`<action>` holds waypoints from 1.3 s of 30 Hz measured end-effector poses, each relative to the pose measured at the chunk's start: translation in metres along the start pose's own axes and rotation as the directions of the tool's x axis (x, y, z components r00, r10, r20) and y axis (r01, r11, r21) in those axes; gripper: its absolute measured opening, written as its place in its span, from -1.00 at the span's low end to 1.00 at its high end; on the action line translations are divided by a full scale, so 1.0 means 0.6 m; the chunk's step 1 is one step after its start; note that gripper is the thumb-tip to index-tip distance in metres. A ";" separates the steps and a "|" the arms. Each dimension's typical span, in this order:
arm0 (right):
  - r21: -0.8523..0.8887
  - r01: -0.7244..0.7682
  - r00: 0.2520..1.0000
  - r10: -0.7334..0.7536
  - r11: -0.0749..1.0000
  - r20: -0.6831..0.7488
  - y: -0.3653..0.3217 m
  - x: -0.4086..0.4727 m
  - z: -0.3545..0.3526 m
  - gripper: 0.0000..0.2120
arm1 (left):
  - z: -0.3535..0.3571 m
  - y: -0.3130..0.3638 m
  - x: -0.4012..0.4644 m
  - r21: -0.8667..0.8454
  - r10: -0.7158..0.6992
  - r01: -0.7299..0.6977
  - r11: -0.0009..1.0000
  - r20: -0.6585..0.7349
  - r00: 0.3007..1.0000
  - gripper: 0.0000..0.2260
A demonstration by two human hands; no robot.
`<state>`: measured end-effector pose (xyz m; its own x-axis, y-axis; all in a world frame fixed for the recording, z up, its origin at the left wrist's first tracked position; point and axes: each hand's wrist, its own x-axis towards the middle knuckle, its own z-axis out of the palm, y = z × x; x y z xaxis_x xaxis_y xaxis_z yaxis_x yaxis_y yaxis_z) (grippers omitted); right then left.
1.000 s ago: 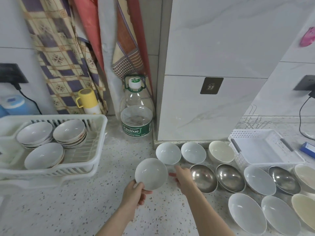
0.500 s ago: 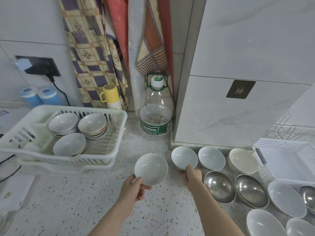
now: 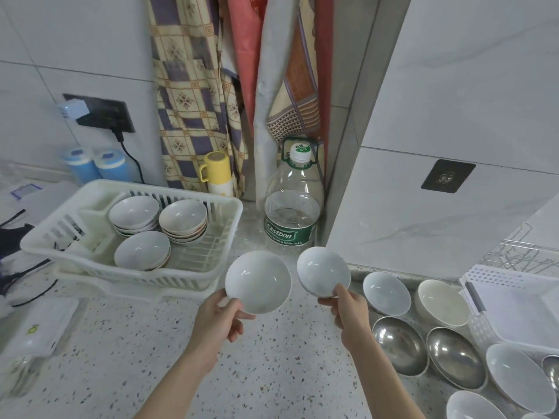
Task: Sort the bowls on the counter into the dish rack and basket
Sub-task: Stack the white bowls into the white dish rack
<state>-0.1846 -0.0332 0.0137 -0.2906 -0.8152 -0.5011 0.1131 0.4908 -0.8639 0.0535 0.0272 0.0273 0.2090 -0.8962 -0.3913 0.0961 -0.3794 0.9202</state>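
My left hand (image 3: 218, 317) grips a white bowl (image 3: 258, 281) by its lower rim, held up over the counter. Just to its right, my right hand (image 3: 348, 306) pinches a second white bowl (image 3: 323, 272), lifted off the counter. The white dish rack (image 3: 223, 234) stands at the left and holds three stacks of white bowls (image 3: 142, 251). A white basket (image 3: 514, 297) sits at the right edge. Between them on the counter lie more white bowls (image 3: 386, 293), a cream bowl (image 3: 443, 302) and steel bowls (image 3: 399, 344).
A large water bottle (image 3: 292, 213) stands against the wall corner behind the held bowls. A yellow flask (image 3: 217, 173) and hanging cloths are behind the rack. A white box (image 3: 39, 325) and cables lie at the left. A wire rack (image 3: 520, 255) sits behind the basket.
My right hand has taken hold of a white bowl from the counter and lifted it beside the one in my left hand. The view has shifted left, toward the dish rack.
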 end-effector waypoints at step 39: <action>-0.263 0.421 0.905 -0.383 0.868 0.185 -0.025 -0.127 0.575 -0.76 | -0.538 0.139 0.257 -0.081 0.223 -0.245 0.966 -0.211 0.952 -0.82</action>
<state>0.1635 -0.0848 0.0476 -0.1305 -0.9826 -0.1322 -0.2735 0.1639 -0.9478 0.4079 -0.0683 0.0419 0.4257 -0.8891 -0.1683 0.1206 -0.1286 0.9843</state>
